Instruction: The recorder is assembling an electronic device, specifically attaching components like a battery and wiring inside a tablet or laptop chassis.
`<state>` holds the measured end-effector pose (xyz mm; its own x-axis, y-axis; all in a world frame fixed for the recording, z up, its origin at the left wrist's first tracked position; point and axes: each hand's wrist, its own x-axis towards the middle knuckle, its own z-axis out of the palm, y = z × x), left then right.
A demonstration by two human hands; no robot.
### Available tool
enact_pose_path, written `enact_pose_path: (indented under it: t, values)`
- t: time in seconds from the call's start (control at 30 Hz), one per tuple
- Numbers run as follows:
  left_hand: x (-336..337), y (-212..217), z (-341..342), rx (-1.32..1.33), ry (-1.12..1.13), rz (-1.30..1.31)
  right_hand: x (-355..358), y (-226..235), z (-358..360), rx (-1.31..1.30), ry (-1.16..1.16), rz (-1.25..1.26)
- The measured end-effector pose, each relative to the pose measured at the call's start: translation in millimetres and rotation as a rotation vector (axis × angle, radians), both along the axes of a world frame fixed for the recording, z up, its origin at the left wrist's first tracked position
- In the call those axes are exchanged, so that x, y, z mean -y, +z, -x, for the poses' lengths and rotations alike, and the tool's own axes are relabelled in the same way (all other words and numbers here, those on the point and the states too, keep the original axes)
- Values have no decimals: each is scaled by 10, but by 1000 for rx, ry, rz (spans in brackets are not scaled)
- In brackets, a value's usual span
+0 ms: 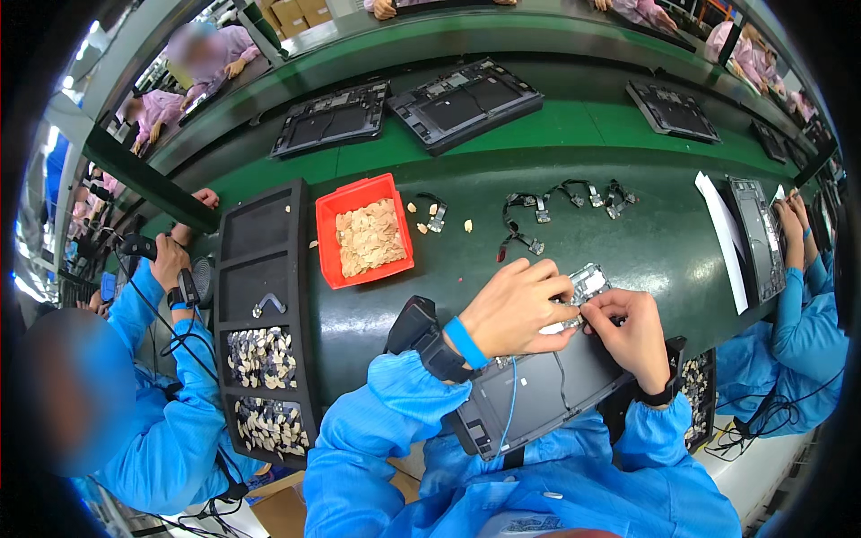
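A dark, flat tablet-like housing (529, 399) lies tilted before me at the table's near edge, a thin blue cord across its left part. At its far end, a silver-and-white circuit board section (589, 282) shows between my hands. My left hand (513, 309) reaches over the housing, its fingers bent and closed at the board's left side. From the right comes my right hand (632, 330), thumb and forefinger pinched together at the board's near edge. What either hand pinches is too small and covered to name. A blue band and a black strap circle my left wrist.
A red bin (326, 235) holds many small tan pieces. Left of it stands a black compartment tray (305, 314). Small black cable parts (542, 208) lie beyond my hands. Open tablet-like units (466, 103) rest on the green line. Co-workers sit on both sides.
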<state>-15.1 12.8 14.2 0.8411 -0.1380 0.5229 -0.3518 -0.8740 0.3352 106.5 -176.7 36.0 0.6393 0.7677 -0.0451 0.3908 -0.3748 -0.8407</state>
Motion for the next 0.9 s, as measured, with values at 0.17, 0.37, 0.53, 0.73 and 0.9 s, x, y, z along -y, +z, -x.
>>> enact_pose_path:
  t: [0.17, 0.37, 0.53, 0.73, 0.9]
  values:
    - [31, 8, 21, -10, 40, -91, -30, -6, -35, -52, 20, -21]
    - [105, 2, 44, -18, 90, -146, -37, -10, -28, -36, 44, -51]
    - [153, 18, 58, -53, 128, -155, -6, 68, -74, 17, 82, 0]
    - [243, 106, 66, -106, 142, -88, 256, -65, -207, -126, -41, -206]
    - [487, 229, -23, -128, 256, -23, 399, -156, -247, -242, -52, -303]
